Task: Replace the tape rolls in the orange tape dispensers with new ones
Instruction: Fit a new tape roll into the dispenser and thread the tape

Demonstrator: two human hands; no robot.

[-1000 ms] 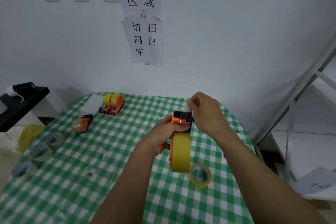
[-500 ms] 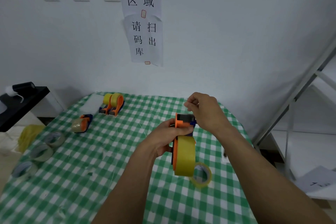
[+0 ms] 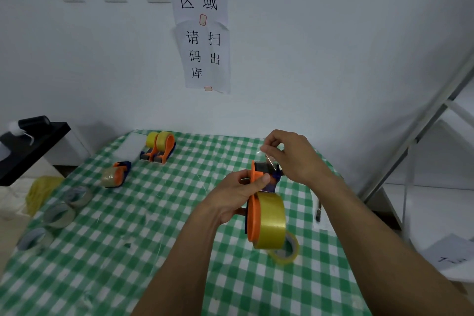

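My left hand [image 3: 237, 194] grips an orange tape dispenser [image 3: 254, 215] above the table, its full yellow roll [image 3: 272, 220] hanging low. Just above the dispenser's black cutter head, my right hand [image 3: 289, 156] pinches the clear free end of the tape [image 3: 269, 159]. A nearly spent yellow roll [image 3: 286, 251] lies flat on the green checked cloth [image 3: 143, 251] under the dispenser. Two loaded orange dispensers [image 3: 160, 147] stand at the back. Another orange dispenser [image 3: 116, 174], holding a pale roll, lies left of centre.
Three worn pale rolls [image 3: 57, 214] lie near the table's left edge. A black side table [image 3: 28, 146] stands to the left, carrying a black roll. A dark pen-like object [image 3: 318, 210] rests at the right edge. Metal shelving [image 3: 423, 123] rises on the right.
The dispenser has tilted so the yellow roll's face shows more. My right hand has risen above the cutter head, drawing the tape end up with it.
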